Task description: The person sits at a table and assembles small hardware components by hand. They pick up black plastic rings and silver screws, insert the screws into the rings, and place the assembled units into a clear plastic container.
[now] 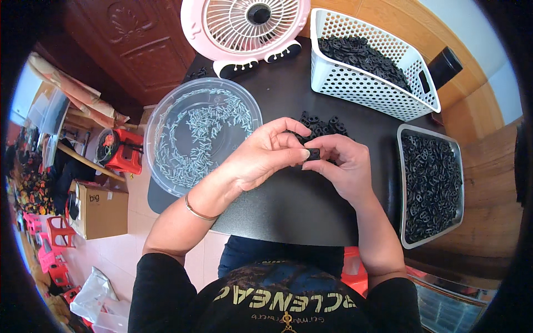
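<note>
Above the dark table (277, 222), both hands meet at a small black plastic piece (313, 154). My left hand (266, 150) is closed, with thumb and fingertips pinching the piece from its left side. From the right, the thumb and forefinger of my right hand (344, 161) grip it too; that hand's other fingers are curled and partly hidden. Just beyond the fingertips lies a loose pile of similar black pieces (319, 125). Left of my left hand sits a clear round basin (258, 111) that holds many small silvery screws (205, 127).
A pink fan (258, 15) stands at the back. Back right is a white perforated basket (361, 91) of black pieces; a metal tray (401, 194) of them sits at the right edge. A cardboard box (105, 211) and red stools (125, 152) are on the floor at left.
</note>
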`<state>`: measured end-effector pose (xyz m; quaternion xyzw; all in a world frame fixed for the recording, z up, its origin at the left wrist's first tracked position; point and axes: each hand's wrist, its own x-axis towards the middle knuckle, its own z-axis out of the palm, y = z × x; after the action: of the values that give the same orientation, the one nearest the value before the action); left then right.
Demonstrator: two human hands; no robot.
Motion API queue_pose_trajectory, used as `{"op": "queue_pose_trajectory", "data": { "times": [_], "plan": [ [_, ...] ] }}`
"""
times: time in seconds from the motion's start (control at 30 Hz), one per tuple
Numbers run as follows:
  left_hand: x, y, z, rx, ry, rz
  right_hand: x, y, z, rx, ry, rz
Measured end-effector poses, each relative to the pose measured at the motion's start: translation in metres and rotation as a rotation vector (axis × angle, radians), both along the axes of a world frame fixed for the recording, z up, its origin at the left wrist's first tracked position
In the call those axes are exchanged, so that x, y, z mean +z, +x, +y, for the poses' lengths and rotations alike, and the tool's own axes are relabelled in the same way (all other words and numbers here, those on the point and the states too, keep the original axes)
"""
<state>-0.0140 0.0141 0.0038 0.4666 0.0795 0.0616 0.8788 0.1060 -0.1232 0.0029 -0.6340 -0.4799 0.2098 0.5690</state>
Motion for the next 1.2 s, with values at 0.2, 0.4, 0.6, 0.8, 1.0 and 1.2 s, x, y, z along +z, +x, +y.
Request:
{"op": "queue_pose_trajectory", "data": {
  "times": [0.2,0.4,0.6,0.8,1.0,1.2],
  "plan": [
    [-0.0005,-0.0021,0.0046,-0.039,0.000,0.021,-0.0052,-0.0057,0.0003,-0.018,0.041,0.045],
    [0.0020,-0.0018,0.0015,0.009,-0.038,0.036,-0.0034,-0.0054,0.0012,0.008,0.044,0.091],
    [-0.0001,0.0007,0.0001,0.070,-0.080,-0.034,-0.0053,-0.0060,0.0048,0.027,0.095,0.177],
    [0.0012,0.0005,-0.0003,0.116,-0.077,-0.011,0.0015,-0.0075,0.0029,0.043,0.054,0.206],
    [-0.0001,0.0009,-0.0011,0.120,-0.087,-0.007,0.0016,-0.0081,0.0022,0.083,0.083,0.255],
    [0.0022,-0.0011,-0.0002,0.040,-0.079,0.011,0.0004,-0.0080,0.0034,0.038,0.078,0.111]
  ]
}}
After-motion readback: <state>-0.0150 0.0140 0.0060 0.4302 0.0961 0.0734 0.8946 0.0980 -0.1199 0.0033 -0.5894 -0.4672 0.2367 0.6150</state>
